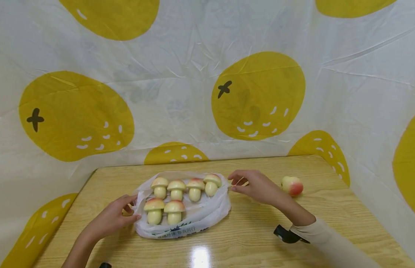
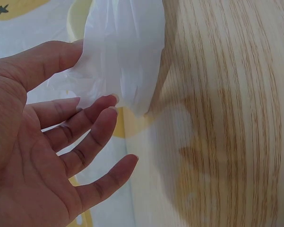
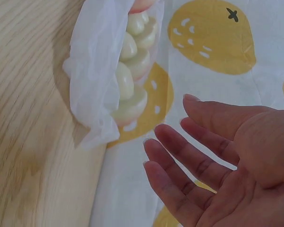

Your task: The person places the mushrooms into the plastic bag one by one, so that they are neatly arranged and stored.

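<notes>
A white plastic bag (image 1: 208,214) with printed lettering lies spread on the table, its rim folded open. Several pale toy-like mushrooms (image 1: 174,217) with reddish caps sit in it in two rows. At the bag's left rim is my left hand (image 1: 113,217); its thumb and fingertips touch the film, spread apart from each other in the left wrist view. My right hand (image 1: 254,185) hovers beside the right rim. In the right wrist view its loosely bent fingers (image 3: 172,146) stand apart from the bag and hold nothing.
Another mushroom (image 1: 292,186) with a red patch lies on the wooden table (image 1: 247,238), right of the bag and behind my right wrist. A white curtain (image 1: 174,108) printed with yellow fruit hangs along the table's back and sides.
</notes>
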The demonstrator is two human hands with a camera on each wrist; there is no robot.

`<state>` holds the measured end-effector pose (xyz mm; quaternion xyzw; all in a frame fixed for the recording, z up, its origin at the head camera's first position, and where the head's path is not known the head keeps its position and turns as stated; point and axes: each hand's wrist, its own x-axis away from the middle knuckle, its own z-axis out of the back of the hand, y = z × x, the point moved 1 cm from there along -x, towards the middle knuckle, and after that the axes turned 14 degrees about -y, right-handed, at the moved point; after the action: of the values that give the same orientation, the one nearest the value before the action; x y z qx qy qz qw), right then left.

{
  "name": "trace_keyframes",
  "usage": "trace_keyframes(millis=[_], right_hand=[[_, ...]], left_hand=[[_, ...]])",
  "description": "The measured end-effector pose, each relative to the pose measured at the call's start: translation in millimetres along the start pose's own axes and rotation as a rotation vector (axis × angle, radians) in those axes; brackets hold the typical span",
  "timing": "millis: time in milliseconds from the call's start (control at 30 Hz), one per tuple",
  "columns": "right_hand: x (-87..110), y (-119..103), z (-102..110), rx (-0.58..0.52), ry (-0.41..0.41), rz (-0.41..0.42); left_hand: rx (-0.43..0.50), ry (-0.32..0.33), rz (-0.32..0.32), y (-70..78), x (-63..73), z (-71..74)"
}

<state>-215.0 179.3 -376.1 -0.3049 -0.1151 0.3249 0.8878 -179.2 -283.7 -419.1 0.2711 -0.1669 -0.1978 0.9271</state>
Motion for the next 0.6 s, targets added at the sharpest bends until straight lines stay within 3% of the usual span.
trace_keyframes(millis=[600], right_hand=[[31.2,21,23,0.031,0.072,-0.110]], left_hand=[[0.019,-0.009,-0.011,0.6,1.1,-0.6]])
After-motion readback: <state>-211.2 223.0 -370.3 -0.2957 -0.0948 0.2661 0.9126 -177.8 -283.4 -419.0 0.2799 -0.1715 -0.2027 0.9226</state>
